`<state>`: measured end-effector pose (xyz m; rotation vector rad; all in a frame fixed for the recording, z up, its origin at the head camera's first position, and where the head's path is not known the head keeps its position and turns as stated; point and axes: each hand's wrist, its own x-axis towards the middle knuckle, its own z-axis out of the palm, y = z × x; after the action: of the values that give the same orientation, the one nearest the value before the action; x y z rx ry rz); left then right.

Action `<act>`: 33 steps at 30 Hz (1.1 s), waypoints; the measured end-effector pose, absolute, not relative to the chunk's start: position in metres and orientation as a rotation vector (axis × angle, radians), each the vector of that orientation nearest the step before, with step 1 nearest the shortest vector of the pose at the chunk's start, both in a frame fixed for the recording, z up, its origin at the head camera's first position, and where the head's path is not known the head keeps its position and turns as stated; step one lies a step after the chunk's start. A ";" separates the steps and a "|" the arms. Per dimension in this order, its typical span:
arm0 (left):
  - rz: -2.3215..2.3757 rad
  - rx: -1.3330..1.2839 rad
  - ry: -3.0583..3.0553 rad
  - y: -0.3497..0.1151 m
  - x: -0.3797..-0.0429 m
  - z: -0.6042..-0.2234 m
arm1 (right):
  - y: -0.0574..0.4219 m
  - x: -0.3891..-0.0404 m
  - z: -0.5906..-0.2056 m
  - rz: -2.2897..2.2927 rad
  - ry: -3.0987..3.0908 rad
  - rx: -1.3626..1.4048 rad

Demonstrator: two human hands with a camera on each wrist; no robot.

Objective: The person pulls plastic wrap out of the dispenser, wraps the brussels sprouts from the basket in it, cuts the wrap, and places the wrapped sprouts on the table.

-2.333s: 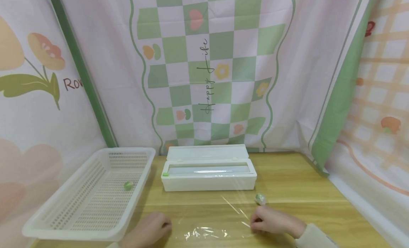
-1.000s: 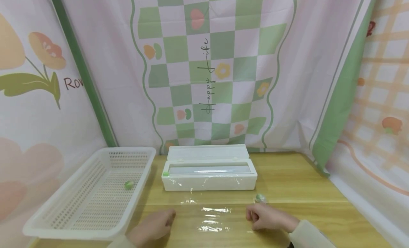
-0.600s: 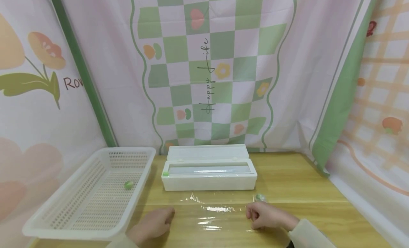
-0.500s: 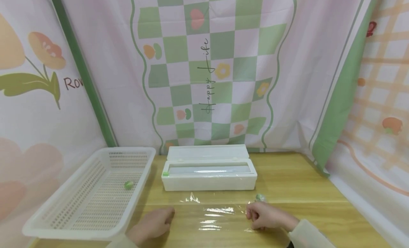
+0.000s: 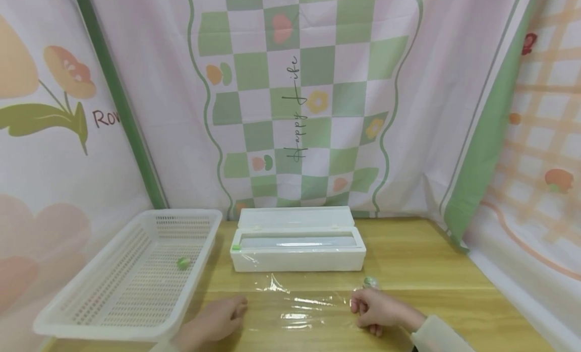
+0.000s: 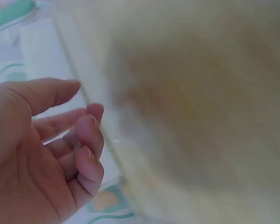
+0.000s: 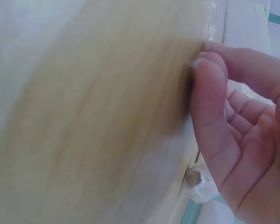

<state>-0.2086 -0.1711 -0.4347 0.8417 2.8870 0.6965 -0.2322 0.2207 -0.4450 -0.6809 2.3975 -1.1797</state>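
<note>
Loosely curled left hand point(image 5: 217, 317), thumb parted; right hand point(image 5: 380, 309) pinches film point(image 5: 301, 307).

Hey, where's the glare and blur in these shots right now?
Head view: bright glare streaks on the clear film; left wrist view: the tabletop is heavily blurred, the left hand clearer; right wrist view: the tabletop blurs too, the right hand sharper.

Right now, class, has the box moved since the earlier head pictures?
No. Judged against the curtain behind it, the box sits in the same place, shifted neither left nor right.
</note>
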 end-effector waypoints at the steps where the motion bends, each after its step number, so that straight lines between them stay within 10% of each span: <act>1: 0.730 0.840 2.862 -0.171 -0.207 -0.430 | 0.221 -0.232 -0.445 -1.182 2.393 -0.679; 16: 1.190 0.973 2.652 -0.196 -0.218 -0.324 | 0.220 -0.231 -0.443 -1.209 2.366 -0.667; 33: 1.499 0.663 2.843 -0.241 -0.250 -0.297 | 0.220 -0.230 -0.444 -1.193 2.365 -0.700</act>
<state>-0.2502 -0.2411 -0.2968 0.6634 2.8427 1.4988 -0.2305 0.2202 -0.4435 -0.7001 2.3645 -1.1932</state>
